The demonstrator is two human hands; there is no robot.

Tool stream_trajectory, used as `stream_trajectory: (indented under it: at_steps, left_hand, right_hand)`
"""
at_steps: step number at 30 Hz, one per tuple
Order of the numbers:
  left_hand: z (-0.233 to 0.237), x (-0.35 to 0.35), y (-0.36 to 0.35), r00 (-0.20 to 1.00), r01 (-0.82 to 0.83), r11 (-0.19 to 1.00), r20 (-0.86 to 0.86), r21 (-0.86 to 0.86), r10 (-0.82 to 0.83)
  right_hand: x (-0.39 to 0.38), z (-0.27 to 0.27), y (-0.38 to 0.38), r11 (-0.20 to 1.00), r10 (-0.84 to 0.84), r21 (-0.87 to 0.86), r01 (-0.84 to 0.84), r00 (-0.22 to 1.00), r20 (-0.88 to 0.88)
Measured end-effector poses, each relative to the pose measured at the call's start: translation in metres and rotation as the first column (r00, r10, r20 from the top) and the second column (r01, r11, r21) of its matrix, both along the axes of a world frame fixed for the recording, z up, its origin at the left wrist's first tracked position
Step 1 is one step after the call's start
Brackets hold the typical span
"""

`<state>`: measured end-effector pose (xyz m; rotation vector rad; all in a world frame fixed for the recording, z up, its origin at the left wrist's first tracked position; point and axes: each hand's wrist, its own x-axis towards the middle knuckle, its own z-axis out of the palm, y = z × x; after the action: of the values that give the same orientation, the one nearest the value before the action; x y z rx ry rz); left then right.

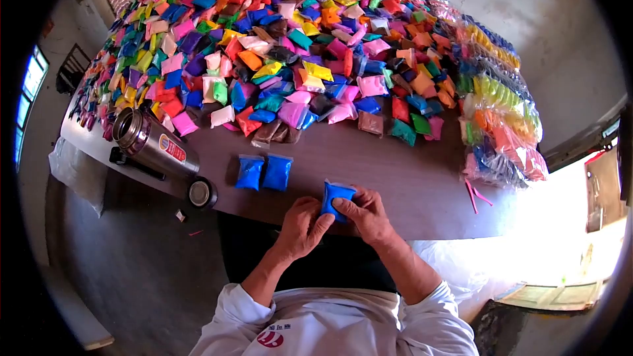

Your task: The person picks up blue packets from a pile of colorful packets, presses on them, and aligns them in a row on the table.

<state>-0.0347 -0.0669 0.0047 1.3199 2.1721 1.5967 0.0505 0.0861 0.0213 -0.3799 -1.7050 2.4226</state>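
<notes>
Both hands [302, 227] [366, 214] pinch a plump, seemingly plastic blue pouch [336, 194].

Long brown table [409, 178] on grey concrete floor [132, 264], pale plaster wall [560, 33] behind. Window [30, 86] at far left with a dark chair [71, 66] near it. Hard sunlight washes out the lower right.

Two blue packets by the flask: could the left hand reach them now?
Probably yes: the two packets lie just beyond the left hand, bare table between, though it holds a third packet.
</notes>
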Motion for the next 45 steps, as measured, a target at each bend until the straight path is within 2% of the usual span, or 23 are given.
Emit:
stream_trajectory:
  at_steps: [3,5,6,8,11,12,14,18,20,23,24,25,27,28,29,31,33,35,37,39,42,44,45]
  left_hand:
    - [0.002,0.000,0.001,1.000,-0.015,1.000,0.003,-0.009,0.015]
    - [0.001,0.000,0.000,1.000,-0.011,1.000,-0.015,-0.022,0.010]
    - [-0.001,0.000,-0.001,1.000,0.024,0.998,0.013,-0.063,-0.023]
    - [-0.003,-0.002,-0.003,0.998,0.056,0.993,0.042,-0.104,-0.052]
    - [-0.003,-0.001,-0.002,0.998,0.066,0.992,-0.002,-0.111,-0.067]
    - [-0.003,0.000,-0.002,0.999,0.036,0.997,-0.029,-0.068,-0.038]
    - [-0.003,0.001,0.000,0.998,0.001,1.000,-0.057,-0.022,-0.002]
    - [-0.004,0.000,0.003,0.996,-0.013,1.000,-0.089,-0.022,0.011]
    - [-0.001,0.001,0.003,0.999,-0.002,0.999,-0.044,-0.033,0.001]
    - [-0.006,0.003,0.007,0.996,-0.053,0.996,-0.073,0.072,0.058]
    - [-0.004,0.003,0.007,0.995,-0.055,0.996,-0.078,0.073,0.061]
    - [-0.001,0.003,0.006,0.995,-0.047,0.998,-0.086,0.049,0.051]
    - [0.001,0.002,0.006,0.994,-0.038,0.999,-0.098,0.026,0.041]
    - [0.001,0.002,0.006,0.994,-0.029,0.999,-0.104,0.019,0.031]
    - [0.001,0.001,0.005,0.994,-0.020,1.000,-0.111,0.013,0.022]
    - [0.003,0.002,0.006,0.994,-0.022,0.999,-0.110,0.024,0.025]
    - [0.002,0.002,0.006,0.993,-0.026,0.999,-0.110,0.034,0.030]
    - [-0.003,0.001,0.006,0.993,-0.019,0.999,-0.119,0.050,0.025]
    - [-0.001,0.000,0.006,0.993,-0.011,0.997,-0.113,0.070,0.019]
    - [0.003,0.000,0.005,0.996,0.017,1.000,-0.093,0.010,-0.016]
    - [0.003,-0.001,0.006,0.994,0.025,0.999,-0.110,0.030,-0.021]
    - [0.005,0.000,0.004,0.994,0.020,1.000,-0.105,0.008,-0.019]
    - [0.005,0.000,0.002,0.995,0.019,1.000,-0.101,-0.018,-0.020]
  right_hand:
    - [-0.002,0.008,0.001,1.000,0.019,-0.025,-0.018,0.999,0.033]
    - [-0.002,0.017,0.002,0.998,0.051,-0.054,-0.043,0.987,0.155]
    - [-0.003,0.014,0.002,0.998,0.051,-0.053,-0.043,0.987,0.155]
    - [-0.004,0.006,0.000,0.997,0.037,0.071,-0.042,0.996,0.080]
    - [-0.005,0.009,-0.002,0.996,0.037,0.085,-0.039,0.999,0.020]
    - [-0.005,0.008,-0.001,0.996,0.041,0.085,-0.042,0.999,0.019]
    - [-0.005,0.008,0.004,0.969,0.115,0.217,-0.116,0.993,0.018]
    - [-0.005,0.016,0.015,0.967,0.111,0.230,-0.109,0.994,0.004]
    - [-0.011,0.025,0.021,0.951,-0.028,0.308,0.017,0.999,0.032]
    - [-0.031,0.027,0.036,0.923,-0.074,0.384,0.037,0.994,0.081]
    - [-0.041,0.028,0.034,0.899,-0.124,0.437,0.044,0.980,0.156]
    - [-0.048,0.024,0.032,0.898,-0.122,0.437,0.045,0.981,0.151]
    - [-0.062,0.011,0.028,0.809,-0.073,0.587,0.027,0.996,0.054]
    - [-0.068,0.008,0.025,0.773,-0.070,0.633,-0.031,0.989,0.134]
    - [-0.072,0.004,0.022,0.773,-0.069,0.634,-0.030,0.989,0.130]
    - [-0.079,0.002,0.014,0.646,-0.022,0.762,-0.043,0.997,0.075]
    - [-0.078,0.012,0.008,0.652,-0.028,0.758,-0.027,0.998,0.060]
    - [-0.078,0.019,0.004,0.540,-0.041,0.840,-0.042,0.996,0.076]
    - [-0.080,0.018,0.001,0.561,-0.060,0.826,-0.052,0.993,0.103]
    - [-0.080,0.014,0.002,0.580,-0.079,0.812,-0.065,0.988,0.135]
    - [-0.084,0.009,0.003,0.511,-0.059,0.858,-0.060,0.993,0.104]
    - [-0.090,0.019,-0.002,0.287,-0.189,0.958,-0.004,0.980,0.061]
    - [-0.095,0.021,-0.001,0.286,-0.183,0.958,-0.006,0.981,0.060]
